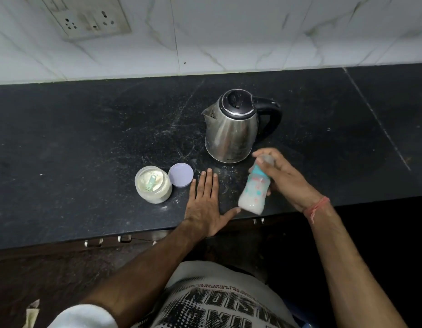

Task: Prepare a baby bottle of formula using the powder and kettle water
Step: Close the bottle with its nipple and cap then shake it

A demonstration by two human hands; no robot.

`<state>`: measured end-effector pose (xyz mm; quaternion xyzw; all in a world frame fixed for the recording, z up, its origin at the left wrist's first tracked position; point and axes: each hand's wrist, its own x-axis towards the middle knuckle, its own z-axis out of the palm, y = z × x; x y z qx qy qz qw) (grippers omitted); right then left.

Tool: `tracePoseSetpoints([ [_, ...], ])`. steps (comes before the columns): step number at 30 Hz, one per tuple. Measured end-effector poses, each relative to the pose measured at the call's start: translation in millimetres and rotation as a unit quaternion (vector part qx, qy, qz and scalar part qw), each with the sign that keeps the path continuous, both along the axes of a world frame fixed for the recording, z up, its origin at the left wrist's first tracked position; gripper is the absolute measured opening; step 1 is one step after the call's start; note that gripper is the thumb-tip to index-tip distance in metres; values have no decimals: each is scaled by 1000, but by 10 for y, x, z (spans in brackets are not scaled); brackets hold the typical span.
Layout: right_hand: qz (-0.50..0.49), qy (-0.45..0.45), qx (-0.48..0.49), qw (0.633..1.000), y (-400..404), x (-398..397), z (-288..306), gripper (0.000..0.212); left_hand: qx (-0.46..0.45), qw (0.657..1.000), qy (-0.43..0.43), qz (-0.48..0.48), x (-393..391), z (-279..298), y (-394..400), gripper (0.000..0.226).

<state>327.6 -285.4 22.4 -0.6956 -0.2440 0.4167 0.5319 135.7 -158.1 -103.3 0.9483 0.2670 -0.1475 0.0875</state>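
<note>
My right hand grips a baby bottle with a teal collar, tilted and blurred, above the counter's front edge; milky white liquid fills it. Fingers cover its teat end. My left hand lies flat on the black counter, fingers spread, holding nothing, its thumb near the bottle's base. A steel kettle with a black lid and handle stands behind the bottle. To the left sits an open jar of pale formula powder with a green scoop inside. Its lilac lid lies beside it.
A white marble-tiled wall rises behind the counter, with a switch and socket plate at the upper left. Drawer handles show under the counter's front edge. The counter surface carries a light dusting of powder.
</note>
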Motion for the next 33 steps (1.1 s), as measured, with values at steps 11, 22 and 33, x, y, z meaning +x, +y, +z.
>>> tracePoseSetpoints([
  [11,-101,-17,-15,995,153,-123,-65,17,3,1000,-5,-4,-18,19,2,133],
  [22,-30,-18,-19,999,69,-12,-130,17,9,1000,5,-9,-5,-2,13,129],
  [33,-62,5,-32,998,21,-83,-216,20,5,1000,-5,-10,-14,-19,2,129],
])
